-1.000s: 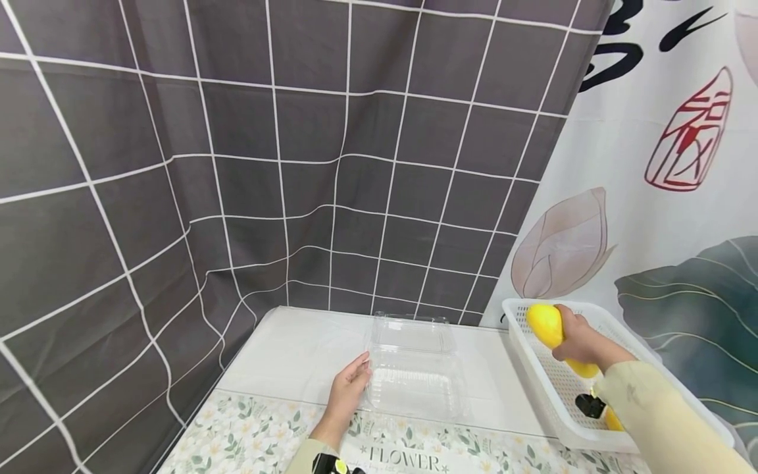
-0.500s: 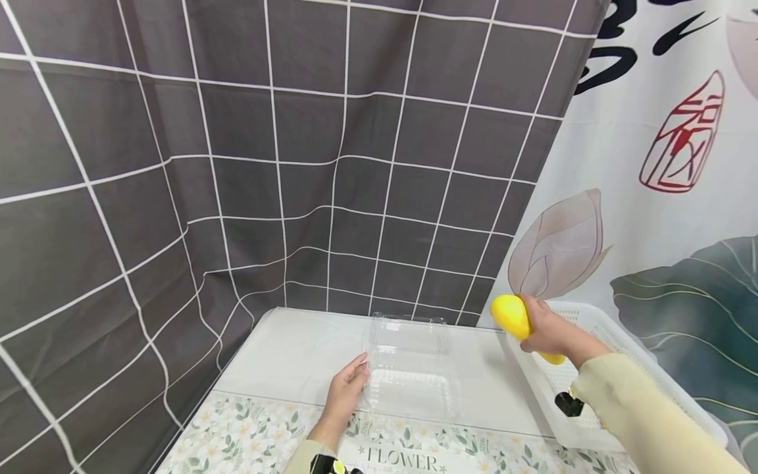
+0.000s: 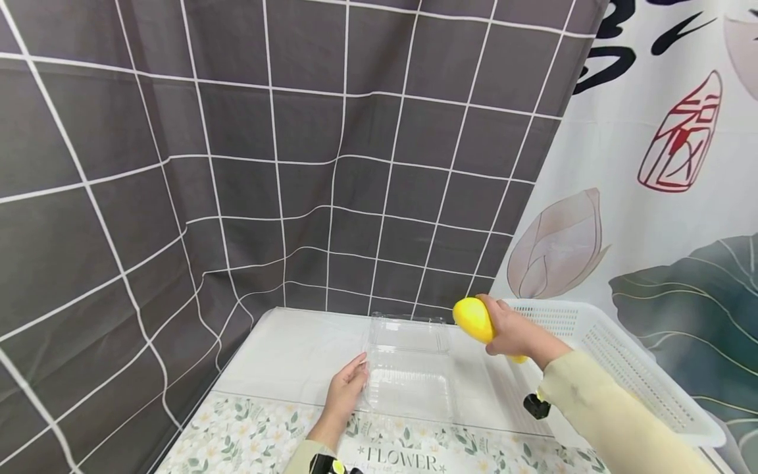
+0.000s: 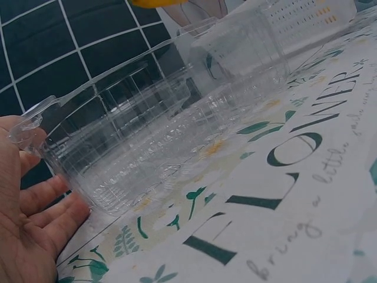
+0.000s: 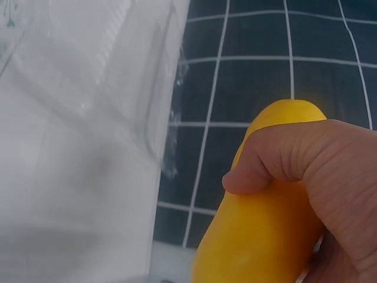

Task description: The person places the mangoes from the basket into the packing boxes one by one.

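Note:
A clear plastic clamshell box [image 3: 408, 395] lies open on the table, its lid [image 3: 408, 334] folded back toward the curtain. My left hand [image 3: 345, 388] holds the box's left side; in the left wrist view the fingers [image 4: 53, 206] lie against the wall near the rim tab. My right hand [image 3: 515, 332] grips a smooth, elongated yellow fruit-shaped object [image 3: 474, 318], possibly a mango, and carries it above the table between the box and a white basket. In the right wrist view the thumb lies across the yellow object [image 5: 253, 236]; the other fingers are mostly hidden behind it.
The white perforated basket [image 3: 645, 388] stands at the right, partly hidden by my right sleeve [image 3: 616, 408]. A dark grid curtain [image 3: 331, 184] hangs behind and to the left. A flower-print cloth [image 3: 254, 428] covers the table's front.
My right hand has lifted the yellow object out over the basket's edge and moved left toward the clear box. The left hand stays at the box's side.

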`<state>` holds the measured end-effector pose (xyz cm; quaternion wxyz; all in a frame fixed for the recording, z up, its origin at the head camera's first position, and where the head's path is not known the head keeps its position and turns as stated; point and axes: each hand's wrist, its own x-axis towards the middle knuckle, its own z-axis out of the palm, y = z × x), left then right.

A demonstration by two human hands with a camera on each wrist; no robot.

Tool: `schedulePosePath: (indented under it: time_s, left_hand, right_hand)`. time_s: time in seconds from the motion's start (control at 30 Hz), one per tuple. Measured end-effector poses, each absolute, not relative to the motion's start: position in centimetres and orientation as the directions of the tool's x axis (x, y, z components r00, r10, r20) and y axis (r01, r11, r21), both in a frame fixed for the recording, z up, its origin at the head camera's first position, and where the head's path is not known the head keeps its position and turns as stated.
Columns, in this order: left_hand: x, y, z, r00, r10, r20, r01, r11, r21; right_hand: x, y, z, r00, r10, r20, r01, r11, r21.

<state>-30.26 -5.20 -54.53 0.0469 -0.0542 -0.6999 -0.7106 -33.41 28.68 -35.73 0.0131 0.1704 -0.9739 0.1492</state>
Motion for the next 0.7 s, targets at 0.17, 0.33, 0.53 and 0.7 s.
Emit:
schedulePosePath:
  time_s: [0.17,0.33,0.53,0.7]
  left_hand:
    - [-30.2,-5.2,-54.4,-0.989,0.012,0.15,0.15,-0.015,0.989]
    - [-30.1,-5.0,-54.3,-0.99,0.01,0.144,0.143,-0.004,0.99]
    - [-30.2,-5.1,-54.2,-0.99,0.003,0.14,0.14,0.007,0.99]
    - [-30.2,-5.3,-54.2,-0.989,0.009,0.148,0.148,-0.009,0.989]
  right_hand:
    - [-33.5,26.6,-36.6,-0.926,-0.373,0.062,-0.374,0.874,-0.311]
    - [-33.4,24.7,-37.4,-0.903,-0.426,0.058,-0.421,0.848,-0.323]
    - [-33.5,22.6,-38.1,-0.894,-0.444,0.056,-0.438,0.842,-0.315]
    - [-33.5,21.3,-38.9,-0.871,-0.487,0.068,-0.481,0.817,-0.318]
